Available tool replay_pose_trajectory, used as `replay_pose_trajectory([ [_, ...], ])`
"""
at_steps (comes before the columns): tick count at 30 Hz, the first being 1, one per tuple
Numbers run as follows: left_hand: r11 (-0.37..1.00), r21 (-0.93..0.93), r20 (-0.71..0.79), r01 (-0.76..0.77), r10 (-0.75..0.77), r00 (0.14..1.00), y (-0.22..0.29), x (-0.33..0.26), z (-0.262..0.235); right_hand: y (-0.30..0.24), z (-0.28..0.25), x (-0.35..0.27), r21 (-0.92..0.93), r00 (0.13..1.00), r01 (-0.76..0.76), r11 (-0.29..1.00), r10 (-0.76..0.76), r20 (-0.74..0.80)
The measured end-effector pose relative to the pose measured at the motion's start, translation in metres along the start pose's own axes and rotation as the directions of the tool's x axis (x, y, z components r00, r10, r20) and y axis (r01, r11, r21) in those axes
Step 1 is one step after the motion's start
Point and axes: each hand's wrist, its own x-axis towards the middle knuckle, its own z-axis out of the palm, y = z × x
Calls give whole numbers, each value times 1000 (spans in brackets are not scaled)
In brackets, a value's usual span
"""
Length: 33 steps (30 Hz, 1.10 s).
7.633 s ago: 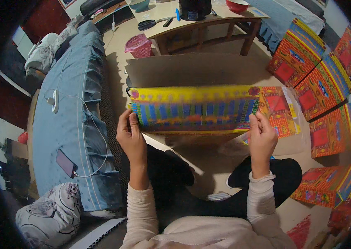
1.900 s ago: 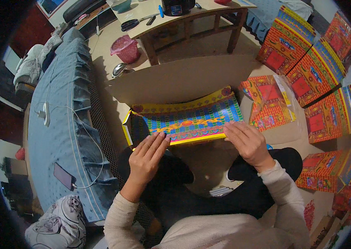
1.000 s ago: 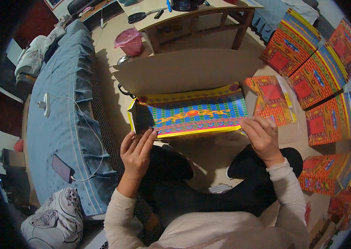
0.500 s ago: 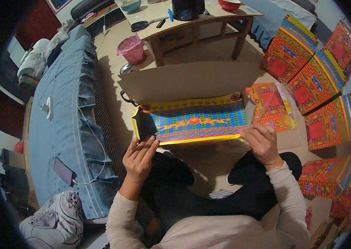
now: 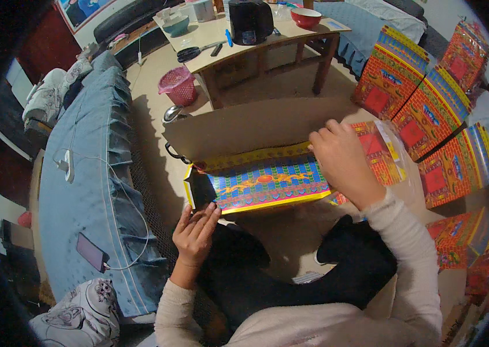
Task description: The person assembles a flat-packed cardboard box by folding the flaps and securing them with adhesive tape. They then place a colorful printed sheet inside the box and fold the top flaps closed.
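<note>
A cardboard piece printed with a blue and green roof-tile pattern and yellow edges, a partly folded box [image 5: 273,188], stands in front of my knees. Behind its printed part rises a plain brown panel [image 5: 256,124]. My left hand [image 5: 195,237] is at the near left corner, its fingers closed on the yellow edge beside a dark open end flap [image 5: 203,188]. At the right end, my right hand [image 5: 345,162] reaches over the box, fingers bent and closed at its far right corner. The hand hides that corner, so the exact grip is partly covered.
Several finished brick-patterned boxes [image 5: 423,124] stand on the right, with a flat printed sheet [image 5: 371,144] nearer. A blue-covered sofa [image 5: 82,202] with a phone [image 5: 91,251] lies left. Ahead are a table [image 5: 285,37] and a pink basket [image 5: 179,87].
My right hand has moved from the near right corner up and away to the far right corner of the box. My left hand stays at the near left corner.
</note>
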Motion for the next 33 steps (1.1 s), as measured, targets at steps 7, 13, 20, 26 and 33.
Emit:
replay_pose_trajectory([
  [7,999,-50,-6,4,-4,1000,4,-6,-2,3,39,14,-167,973,93,982,-54,222],
  [13,999,-48,-24,-7,6,1000,0,-9,0,4,35,21,-60,978,8,998,5,207],
  [20,994,-79,-64,76,-81,995,2,-6,1,24,-13,18,404,962,-266,875,220,159],
  [26,966,-92,-109,242,-251,962,2,1,2,30,-60,-3,717,977,-185,672,47,207],
  [33,659,-564,-24,498,-616,787,14,14,21,20,-97,-50,906,975,-138,399,-107,195],
])
